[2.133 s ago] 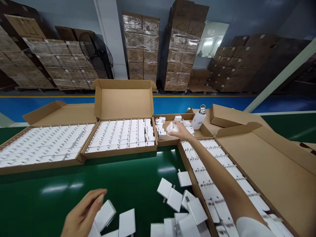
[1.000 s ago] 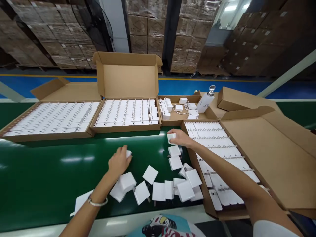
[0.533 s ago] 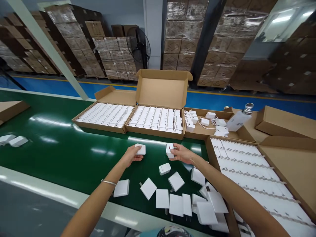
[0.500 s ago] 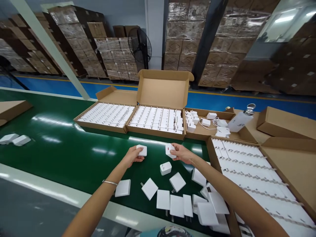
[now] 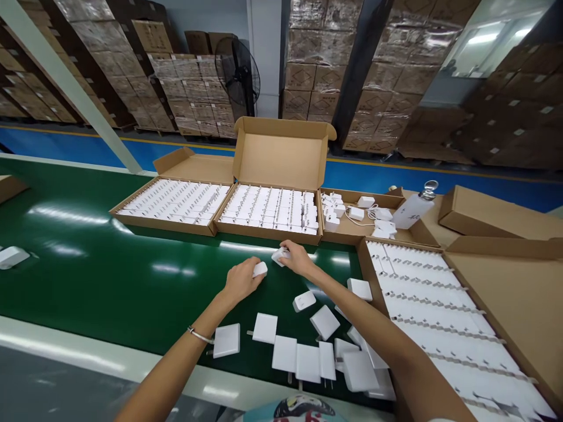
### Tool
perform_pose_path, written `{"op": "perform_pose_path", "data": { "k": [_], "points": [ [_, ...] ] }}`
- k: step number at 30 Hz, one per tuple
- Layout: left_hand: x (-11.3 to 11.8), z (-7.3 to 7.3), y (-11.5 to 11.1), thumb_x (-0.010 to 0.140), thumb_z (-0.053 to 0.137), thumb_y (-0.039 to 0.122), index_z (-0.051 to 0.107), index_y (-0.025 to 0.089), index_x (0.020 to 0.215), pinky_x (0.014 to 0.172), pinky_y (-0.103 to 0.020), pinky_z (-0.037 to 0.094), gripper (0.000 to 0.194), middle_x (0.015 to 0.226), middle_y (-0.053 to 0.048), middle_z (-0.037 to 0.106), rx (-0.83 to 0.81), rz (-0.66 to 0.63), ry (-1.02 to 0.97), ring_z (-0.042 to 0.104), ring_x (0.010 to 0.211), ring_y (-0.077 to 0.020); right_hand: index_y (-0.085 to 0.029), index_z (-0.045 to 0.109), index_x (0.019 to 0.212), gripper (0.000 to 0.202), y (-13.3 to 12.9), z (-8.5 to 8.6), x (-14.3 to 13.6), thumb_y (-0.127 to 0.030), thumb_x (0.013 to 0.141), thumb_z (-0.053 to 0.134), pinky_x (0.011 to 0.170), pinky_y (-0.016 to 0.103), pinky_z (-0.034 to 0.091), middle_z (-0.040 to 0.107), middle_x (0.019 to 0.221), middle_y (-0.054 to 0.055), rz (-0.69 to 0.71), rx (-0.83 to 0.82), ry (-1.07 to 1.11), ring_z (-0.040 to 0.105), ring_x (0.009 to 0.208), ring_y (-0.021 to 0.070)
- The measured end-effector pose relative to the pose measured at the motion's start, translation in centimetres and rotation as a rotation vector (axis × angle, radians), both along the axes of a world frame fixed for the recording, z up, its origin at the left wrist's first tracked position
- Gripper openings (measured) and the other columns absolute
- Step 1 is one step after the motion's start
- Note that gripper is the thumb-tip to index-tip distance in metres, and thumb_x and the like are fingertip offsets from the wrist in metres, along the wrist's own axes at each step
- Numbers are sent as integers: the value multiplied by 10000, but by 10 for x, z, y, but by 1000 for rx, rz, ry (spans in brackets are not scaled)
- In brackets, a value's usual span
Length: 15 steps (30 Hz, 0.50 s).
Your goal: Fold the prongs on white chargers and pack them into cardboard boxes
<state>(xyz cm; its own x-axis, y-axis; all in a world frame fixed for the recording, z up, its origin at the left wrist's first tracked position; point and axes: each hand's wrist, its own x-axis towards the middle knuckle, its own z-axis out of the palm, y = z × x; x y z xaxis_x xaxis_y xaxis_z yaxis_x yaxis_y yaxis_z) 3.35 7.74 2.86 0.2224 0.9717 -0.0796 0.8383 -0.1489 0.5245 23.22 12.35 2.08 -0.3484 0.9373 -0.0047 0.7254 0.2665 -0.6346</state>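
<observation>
My left hand [image 5: 243,278] is closed around a small white plug-in charger [image 5: 260,269], whose rounded end pokes out past the fingers. Just to the right and slightly farther off, my right hand [image 5: 295,257] grips another white charger [image 5: 280,255]. Both are held over the green conveyor belt [image 5: 132,281]. Nearer to me lies a loose charger [image 5: 304,300] on its side. Several more white chargers [image 5: 308,363] with metal prongs lie along the near edge, some heaped under my right forearm. One charger [image 5: 227,340] rests beside my left wrist.
Behind my hands stand open cartons of chargers in rows, a left one [image 5: 171,202] and a middle one [image 5: 268,208]. A box [image 5: 345,239] holds loose chargers, a cable and a pump bottle [image 5: 414,208]. On the right is another filled carton [image 5: 453,328]. A charger [image 5: 12,258] lies far left.
My right hand has moved left and turned its charger over, bringing it closer to the left one. My left hand has rolled palm-down. Loose chargers near me have shifted; the view has turned slightly right.
</observation>
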Motion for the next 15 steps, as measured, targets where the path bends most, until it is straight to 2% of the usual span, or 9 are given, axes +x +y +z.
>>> {"op": "perform_pose_path", "data": {
  "k": [3, 5, 7, 10, 13, 15],
  "points": [
    [4, -2, -6, 694, 562, 275, 524, 222, 938, 679, -292, 392, 252, 918, -30, 549, 45, -119, -31, 544, 809, -205, -153, 355, 1184, 512, -6, 5, -5, -127, 699, 520, 794, 310, 389, 543, 1075, 92, 134, -37, 33, 499, 975, 210],
    [8, -7, -9, 706, 542, 251, 500, 197, 916, 646, -286, 405, 220, 900, -35, 522, 98, -120, -73, 533, 750, -179, -167, 313, 1229, 603, -11, 7, -7, -116, 671, 538, 779, 294, 408, 544, 1090, 80, 259, -87, 59, 519, 951, 196],
    [13, -12, -10, 721, 517, 236, 470, 182, 882, 640, -285, 425, 176, 867, -33, 503, 126, -97, -118, 524, 727, -162, -166, 254, 1281, 728, -20, 7, -10, -176, 641, 598, 819, 320, 402, 469, 1192, 111, 356, -120, 54, 473, 1038, 225],
    [18, -16, -12, 733, 499, 213, 443, 184, 891, 650, -263, 460, 170, 876, -26, 506, 117, -108, -188, 536, 752, -141, -129, 175, 1332, 869, -32, 3, -13, -255, 612, 645, 897, 415, 347, 343, 1279, 176, 327, -74, -41, 338, 1162, 300],
    [16, -11, -17, 753, 492, 235, 428, 178, 1020, 659, -269, 488, 281, 939, -50, 523, 110, -85, -242, 558, 762, -139, -141, 238, 1314, 799, -29, 10, 2, -271, 633, 637, 901, 413, 353, 399, 1228, 163, 273, -27, -56, 390, 1124, 282],
    [8, -4, -23, 779, 480, 285, 424, 180, 1082, 688, -287, 497, 326, 972, -63, 534, 95, -86, -245, 569, 785, -151, -166, 294, 1282, 750, -14, 24, 30, -299, 633, 645, 912, 379, 358, 432, 1211, 131, 207, 26, -4, 429, 1094, 252]
  ]
}}
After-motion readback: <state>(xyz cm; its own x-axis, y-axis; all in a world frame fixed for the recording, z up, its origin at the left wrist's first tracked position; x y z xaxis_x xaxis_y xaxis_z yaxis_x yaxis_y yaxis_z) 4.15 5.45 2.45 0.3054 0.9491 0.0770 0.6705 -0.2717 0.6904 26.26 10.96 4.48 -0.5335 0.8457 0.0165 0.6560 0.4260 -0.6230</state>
